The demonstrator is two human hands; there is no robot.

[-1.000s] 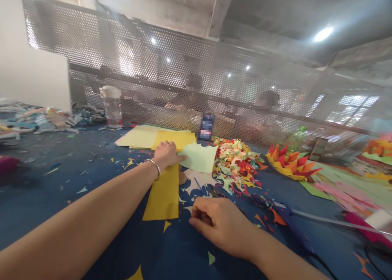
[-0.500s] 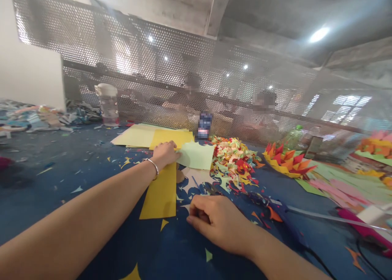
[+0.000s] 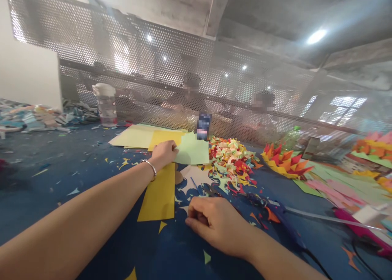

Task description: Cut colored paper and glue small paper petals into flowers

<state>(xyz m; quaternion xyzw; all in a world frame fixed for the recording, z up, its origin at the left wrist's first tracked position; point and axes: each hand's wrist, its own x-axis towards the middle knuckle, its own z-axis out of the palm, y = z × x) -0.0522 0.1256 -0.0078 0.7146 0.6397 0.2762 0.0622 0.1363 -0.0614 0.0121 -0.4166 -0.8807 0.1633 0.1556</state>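
Head view: the left hand point(image 3: 165, 152) has its fingers curled in, seemingly pinching the left edge of the green sheet point(image 3: 193, 150), though the tips are hidden; too slack a pinch could let the sheet slip, too hard a one could crease it. Just behind lies the pile point(image 3: 131, 136); pulling the sheet across it could shift the upper papers. Below the wrist runs the yellow strip point(image 3: 159, 198); a pressing forearm could ruck it. Loosely bent, the right hand point(image 3: 212, 221) rests near the strip; I cannot tell whether it holds anything. Scraps point(image 3: 234, 161) crowd the sheet's right side; a sideways sweep could scatter them. Farther right, the glue gun point(image 3: 284, 221) and its cord point(image 3: 315, 258) lie near the right forearm; an outward swing could snag the cord; whether the gun is hot does not show.
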